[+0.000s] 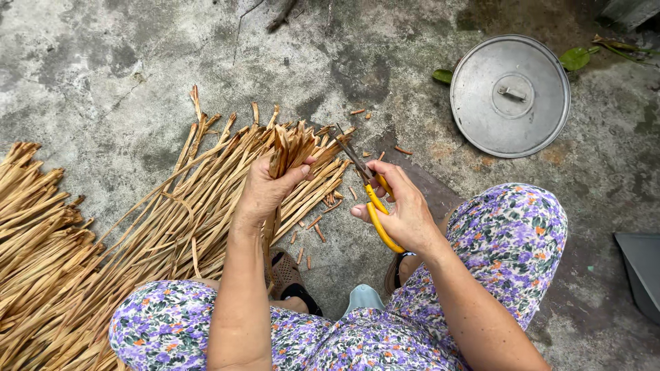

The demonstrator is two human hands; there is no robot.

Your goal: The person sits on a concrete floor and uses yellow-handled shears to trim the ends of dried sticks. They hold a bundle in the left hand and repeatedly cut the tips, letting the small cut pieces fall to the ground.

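My left hand grips a small bunch of dried tan straw strips, their ends pointing up and away. My right hand holds yellow-handled scissors, the dark blades angled toward the strip ends and slightly apart. A large pile of the same long dried strips lies on the concrete floor to my left. Short cut-off bits are scattered on the floor below the hands.
A round metal pot lid lies on the concrete at upper right, with green leaves beside it. A grey object's edge shows at far right. My knees in floral purple trousers and sandalled feet fill the bottom.
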